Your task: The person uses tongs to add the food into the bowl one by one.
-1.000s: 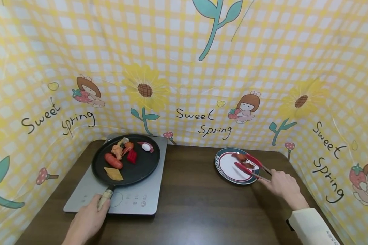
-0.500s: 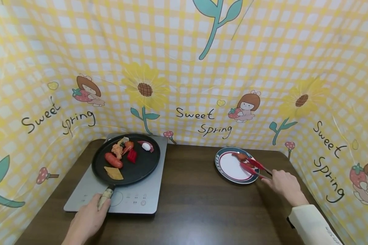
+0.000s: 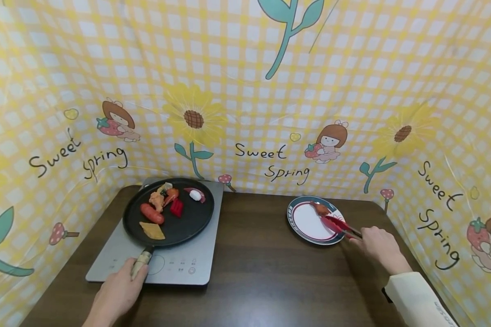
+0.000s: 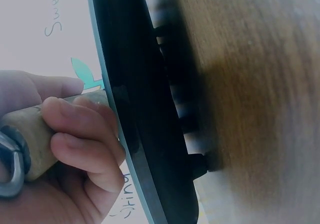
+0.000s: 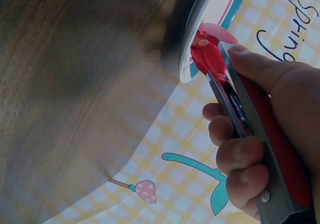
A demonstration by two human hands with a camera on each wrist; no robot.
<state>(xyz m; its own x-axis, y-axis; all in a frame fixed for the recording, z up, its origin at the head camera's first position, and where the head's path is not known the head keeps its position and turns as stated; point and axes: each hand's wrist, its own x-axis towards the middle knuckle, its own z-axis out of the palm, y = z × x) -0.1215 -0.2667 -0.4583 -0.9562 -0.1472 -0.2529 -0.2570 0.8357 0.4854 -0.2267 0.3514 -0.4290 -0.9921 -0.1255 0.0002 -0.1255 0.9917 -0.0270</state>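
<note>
My left hand (image 3: 120, 288) grips the pale handle (image 3: 141, 262) of a round black frying pan (image 3: 196, 222), which sits on a silver induction cooktop (image 3: 200, 268). In the left wrist view the fingers curl around that handle (image 4: 35, 136), a metal ring at its end. My right hand (image 3: 380, 247) holds metal tongs (image 5: 265, 134) with red tips, squeezed nearly together over the right side of a plate (image 3: 295, 230). Something orange-red (image 5: 202, 42) shows between the tips, mostly hidden. A reddish-brown food piece (image 3: 321, 209) lies on the plate just beyond them.
In the pan lie a sausage (image 3: 152, 213), a yellow flat piece (image 3: 152, 230), a fried lump (image 3: 156, 200), a red ridged piece (image 3: 177, 207) and a white-topped piece (image 3: 195, 195). Brown tabletop (image 3: 253, 254) lies between cooktop and plate. Patterned cloth (image 3: 249, 113) encloses the back and sides.
The tongs' tips have come together over the right part of the plate, covering the small reddish-white piece seen between them before. My left hand and the pan stay put.
</note>
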